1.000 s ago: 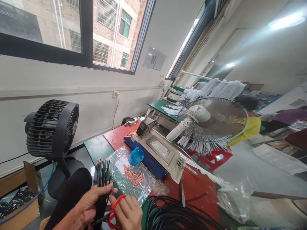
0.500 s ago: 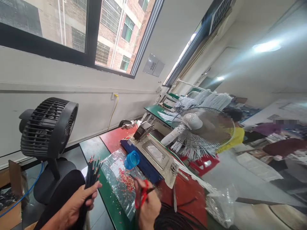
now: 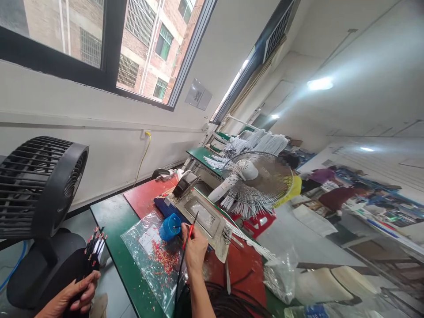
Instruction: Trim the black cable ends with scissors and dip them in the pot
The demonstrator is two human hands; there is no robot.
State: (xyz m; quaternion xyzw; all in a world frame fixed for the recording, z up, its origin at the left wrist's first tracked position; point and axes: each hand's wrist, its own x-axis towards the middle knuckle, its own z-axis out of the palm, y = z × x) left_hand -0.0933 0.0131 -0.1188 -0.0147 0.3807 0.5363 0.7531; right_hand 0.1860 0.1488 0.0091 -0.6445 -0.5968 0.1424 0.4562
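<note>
Count: one wire bundle [image 3: 93,246], one scissors [image 3: 189,230], one black fan [image 3: 39,185], one white fan [image 3: 256,181]. Left hand [image 3: 73,298], lower left: grip closed round bundle. Right hand [image 3: 195,251], centre, above bench [image 3: 109,221]: grip closed on scissors.

I see a small wire-assembly workshop: a long green and red surface [image 3: 109,218] runs along the window wall with a benchtop machine [image 3: 202,214] on it. White wire bundles [image 3: 265,143] hang further down. Close by are coiled black cable [image 3: 232,304], a bag of red bits [image 3: 159,260], a bundle of black wires [image 3: 94,240] and red-handled scissors [image 3: 188,230]. Other people [image 3: 334,196] work at surfaces beyond.
</note>
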